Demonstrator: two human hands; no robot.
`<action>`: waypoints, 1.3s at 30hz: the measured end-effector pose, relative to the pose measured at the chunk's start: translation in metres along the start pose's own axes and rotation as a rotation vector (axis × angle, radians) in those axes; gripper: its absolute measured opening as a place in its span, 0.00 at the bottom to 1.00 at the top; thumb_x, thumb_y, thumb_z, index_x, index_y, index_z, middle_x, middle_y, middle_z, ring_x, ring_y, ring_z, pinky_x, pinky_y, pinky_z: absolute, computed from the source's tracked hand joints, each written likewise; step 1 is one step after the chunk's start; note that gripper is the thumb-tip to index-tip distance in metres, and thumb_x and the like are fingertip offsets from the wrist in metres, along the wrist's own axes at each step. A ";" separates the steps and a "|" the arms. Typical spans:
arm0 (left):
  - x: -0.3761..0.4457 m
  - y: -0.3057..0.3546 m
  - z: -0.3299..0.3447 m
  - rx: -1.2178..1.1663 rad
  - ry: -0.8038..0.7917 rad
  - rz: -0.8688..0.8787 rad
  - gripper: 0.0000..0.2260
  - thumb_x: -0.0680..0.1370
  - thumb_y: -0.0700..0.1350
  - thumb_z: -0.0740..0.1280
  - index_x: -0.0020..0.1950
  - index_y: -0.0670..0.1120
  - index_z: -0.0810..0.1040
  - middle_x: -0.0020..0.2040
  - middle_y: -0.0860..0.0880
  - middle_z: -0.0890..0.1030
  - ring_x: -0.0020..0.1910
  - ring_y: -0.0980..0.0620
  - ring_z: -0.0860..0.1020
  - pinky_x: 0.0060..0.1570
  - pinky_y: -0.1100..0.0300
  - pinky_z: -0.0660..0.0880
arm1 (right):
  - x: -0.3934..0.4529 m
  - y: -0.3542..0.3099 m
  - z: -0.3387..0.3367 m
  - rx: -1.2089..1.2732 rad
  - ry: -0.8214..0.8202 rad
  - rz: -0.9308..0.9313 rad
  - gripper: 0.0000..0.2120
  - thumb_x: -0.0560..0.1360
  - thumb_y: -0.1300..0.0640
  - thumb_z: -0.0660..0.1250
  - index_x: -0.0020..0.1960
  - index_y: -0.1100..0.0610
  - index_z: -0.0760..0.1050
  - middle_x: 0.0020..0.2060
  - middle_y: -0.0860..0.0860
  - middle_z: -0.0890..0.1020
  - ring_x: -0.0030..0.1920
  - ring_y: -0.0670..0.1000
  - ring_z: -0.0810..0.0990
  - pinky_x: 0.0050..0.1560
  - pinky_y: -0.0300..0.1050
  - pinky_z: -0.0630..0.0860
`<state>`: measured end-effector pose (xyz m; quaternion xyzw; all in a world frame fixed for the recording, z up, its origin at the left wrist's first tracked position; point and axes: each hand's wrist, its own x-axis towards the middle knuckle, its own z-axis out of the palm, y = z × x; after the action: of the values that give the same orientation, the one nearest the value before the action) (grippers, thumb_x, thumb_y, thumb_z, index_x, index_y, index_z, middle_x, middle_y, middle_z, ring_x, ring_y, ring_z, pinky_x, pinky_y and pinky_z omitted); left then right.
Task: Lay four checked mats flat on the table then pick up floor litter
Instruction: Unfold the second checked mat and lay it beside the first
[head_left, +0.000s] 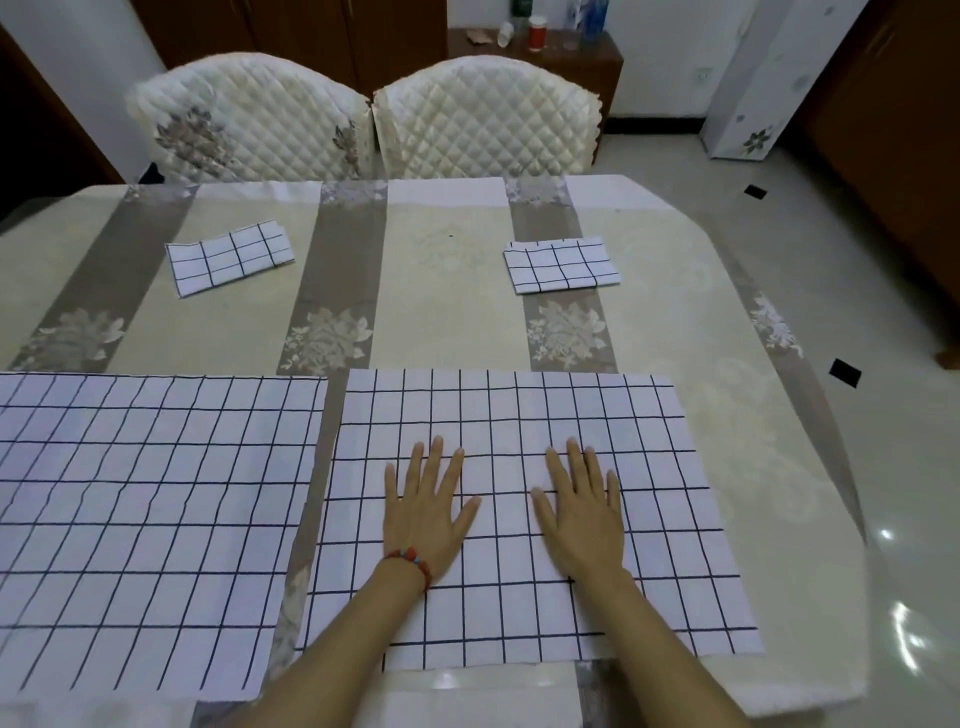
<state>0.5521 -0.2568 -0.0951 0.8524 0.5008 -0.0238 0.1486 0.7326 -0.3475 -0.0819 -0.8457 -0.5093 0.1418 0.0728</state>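
Note:
Two white mats with dark grid lines lie unfolded and flat on the near half of the table (447, 322): one at the left (140, 519), one in front of me (649, 519). My left hand (426, 509) and my right hand (584, 512) both rest palm down with straight, spread fingers on the middle of the near right mat. Two more checked mats lie folded farther back, one at the far left (228, 257) and one at the far right (561, 265). No litter is visible on the floor from here.
Two quilted cream chairs (249, 119) (488, 119) stand at the table's far side. A brown cabinet (571, 62) with bottles and a red cup stands behind them. Shiny tiled floor (883, 312) with small black insets runs along the right, beside a white floral appliance (748, 104).

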 end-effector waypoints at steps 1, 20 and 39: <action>0.000 0.000 -0.001 -0.011 -0.006 0.009 0.28 0.77 0.65 0.42 0.69 0.60 0.29 0.73 0.56 0.31 0.71 0.52 0.29 0.70 0.49 0.28 | 0.000 0.000 -0.001 0.004 -0.002 0.004 0.28 0.79 0.41 0.45 0.74 0.44 0.38 0.74 0.43 0.36 0.73 0.44 0.33 0.74 0.48 0.33; -0.005 -0.035 -0.075 -0.398 0.042 -0.684 0.23 0.76 0.42 0.66 0.66 0.35 0.63 0.62 0.33 0.64 0.56 0.35 0.71 0.51 0.45 0.75 | 0.005 0.086 -0.072 0.410 0.232 0.772 0.21 0.75 0.57 0.63 0.65 0.66 0.66 0.61 0.65 0.73 0.58 0.65 0.74 0.61 0.56 0.66; -0.013 -0.055 -0.065 -0.659 0.183 -0.701 0.10 0.71 0.42 0.72 0.45 0.38 0.75 0.44 0.38 0.77 0.42 0.43 0.74 0.40 0.57 0.69 | -0.011 0.111 -0.069 0.356 0.312 0.745 0.11 0.75 0.55 0.64 0.50 0.63 0.78 0.48 0.63 0.82 0.53 0.63 0.75 0.57 0.52 0.64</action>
<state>0.4913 -0.2249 -0.0431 0.5388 0.7495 0.1624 0.3487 0.8430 -0.4076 -0.0444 -0.9571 -0.1203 0.1144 0.2376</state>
